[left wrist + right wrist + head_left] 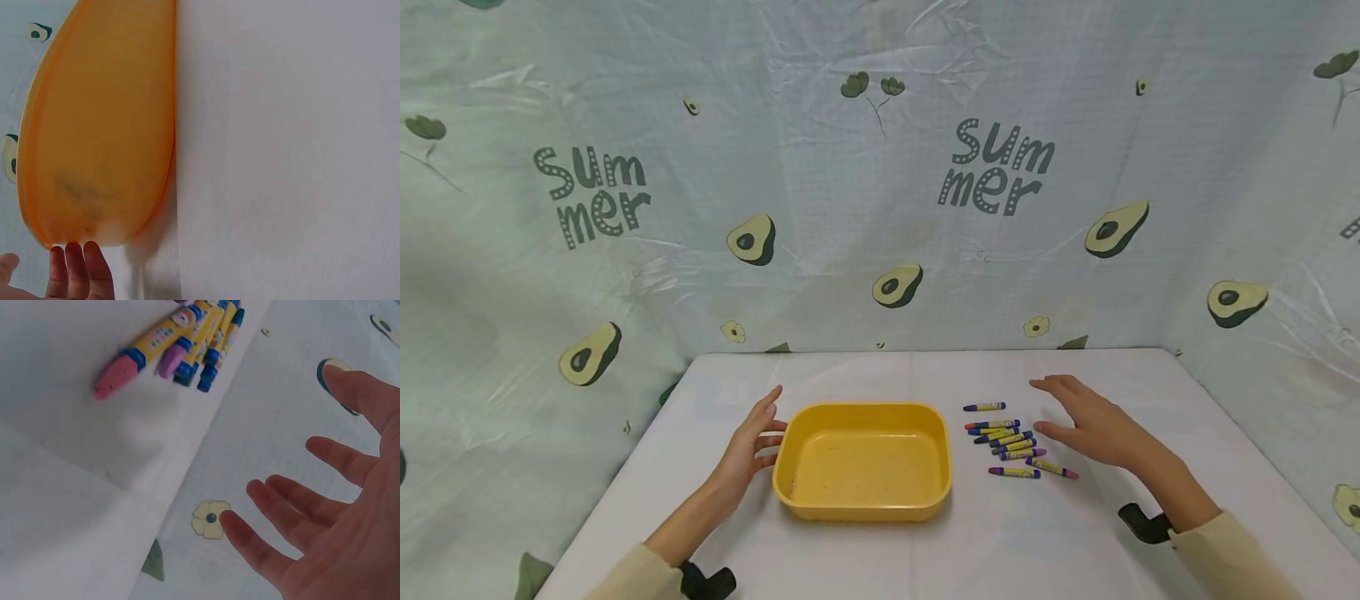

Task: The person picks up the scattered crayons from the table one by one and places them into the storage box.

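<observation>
The left hand [748, 446] is sitting at the left end of the yellow tray [865, 467], fingers relaxed and not gripping. From the head view the fingertips are just reaching the rim; the left wrist view is showing three of them meeting that end, but I can't tell if they're pressing. That close-up is also showing a darkish patch on the tray's outside that the head view is missing; could be a stain or a shadow, no clue.

The crayons [1012, 438] are lying right of the tray on the white table [880, 558], mostly bunched up, with one lying apart on the far side. They're overlapping, so an exact count is tricky.

The right hand [1093, 425] is hovering to their right, released, fingers spread. Its wrist view is giving way more crayon detail, like the pink one's [147, 347] chunky tip and the cartoon print, too blurry for reading. The top edge is cutting off the rest of the bunch, and the left wrist view is chopping the tray.
</observation>
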`<state>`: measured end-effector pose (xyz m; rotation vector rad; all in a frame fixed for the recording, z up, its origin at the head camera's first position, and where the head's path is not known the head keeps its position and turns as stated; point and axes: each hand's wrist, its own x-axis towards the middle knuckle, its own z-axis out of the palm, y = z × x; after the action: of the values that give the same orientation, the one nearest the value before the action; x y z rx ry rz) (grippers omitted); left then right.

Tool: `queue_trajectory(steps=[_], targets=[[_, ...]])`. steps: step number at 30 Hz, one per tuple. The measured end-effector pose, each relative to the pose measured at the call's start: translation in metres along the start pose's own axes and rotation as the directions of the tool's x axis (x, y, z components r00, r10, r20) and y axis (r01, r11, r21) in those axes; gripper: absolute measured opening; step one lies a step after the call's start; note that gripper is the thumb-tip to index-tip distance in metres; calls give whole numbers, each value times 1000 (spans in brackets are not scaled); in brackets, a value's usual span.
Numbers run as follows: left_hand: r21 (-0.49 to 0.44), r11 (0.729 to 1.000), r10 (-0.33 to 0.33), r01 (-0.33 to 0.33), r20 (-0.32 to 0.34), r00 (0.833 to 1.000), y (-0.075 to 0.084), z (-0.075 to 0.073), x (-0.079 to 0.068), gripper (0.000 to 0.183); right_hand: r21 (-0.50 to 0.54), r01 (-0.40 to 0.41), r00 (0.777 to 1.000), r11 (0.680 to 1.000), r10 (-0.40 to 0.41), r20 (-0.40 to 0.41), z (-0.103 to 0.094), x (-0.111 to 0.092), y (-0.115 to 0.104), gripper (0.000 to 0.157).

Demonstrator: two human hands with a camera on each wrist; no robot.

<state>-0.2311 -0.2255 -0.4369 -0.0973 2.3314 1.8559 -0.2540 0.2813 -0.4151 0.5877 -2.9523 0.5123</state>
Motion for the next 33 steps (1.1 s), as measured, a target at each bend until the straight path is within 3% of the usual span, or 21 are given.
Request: queue_trajectory(steps=[3,9,13,19,28,33], targets=[[-11,1000,-26,26,-4,1000,-5,6,-3,60,-21,25,1000,999,-25,0,10,0,-2,63],[62,997,-49,51,-33,998,-10,14,-6,52,-37,50,999,998,-49,17,24,2,-7,58],[64,997,-47,52,-86,995,-12,18,-7,48,-54,49,999,997,-49,16,28,4,-9,57],[97,995,9,6,-164,986,-16,24,-6,43,-71,43,999,997,-41,19,30,7,-12,56],[164,986,64,-27,-225,972,-19,33,2,43,-46,36,997,998,-33,63,33,11,-17,47],[158,986,85,-49,-228,970,-18,36,11,43,-5,83,990,997,-81,113,34,15,-18,38]])
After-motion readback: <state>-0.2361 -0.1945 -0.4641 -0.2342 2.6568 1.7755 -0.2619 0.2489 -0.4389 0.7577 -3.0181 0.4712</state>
